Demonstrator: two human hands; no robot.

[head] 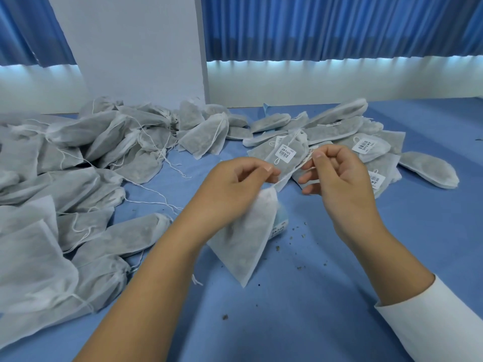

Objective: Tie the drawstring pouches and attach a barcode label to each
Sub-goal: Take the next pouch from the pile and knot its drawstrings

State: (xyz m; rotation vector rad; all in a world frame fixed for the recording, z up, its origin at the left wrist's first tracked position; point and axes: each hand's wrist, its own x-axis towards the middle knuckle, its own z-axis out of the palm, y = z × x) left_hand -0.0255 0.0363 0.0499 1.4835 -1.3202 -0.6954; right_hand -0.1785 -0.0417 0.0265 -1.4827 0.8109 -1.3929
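Note:
A white drawstring pouch (pixel 248 239) hangs above the blue table, gripped at its gathered neck by my left hand (pixel 235 184). Its string (pixel 292 171) runs taut up and to the right to my right hand (pixel 337 173), which pinches the string's end together with what looks like a small barcode label (pixel 309 154) between thumb and forefinger. A sheet of labels (pixel 279 226) lies partly hidden behind the pouch.
A big heap of untied pouches (pixel 65 192) fills the left side of the blue table (pixel 300 309). Labelled pouches (pixel 339 142) lie at the back right. Small dark crumbs dot the cloth near me. Wall and blue curtains stand behind.

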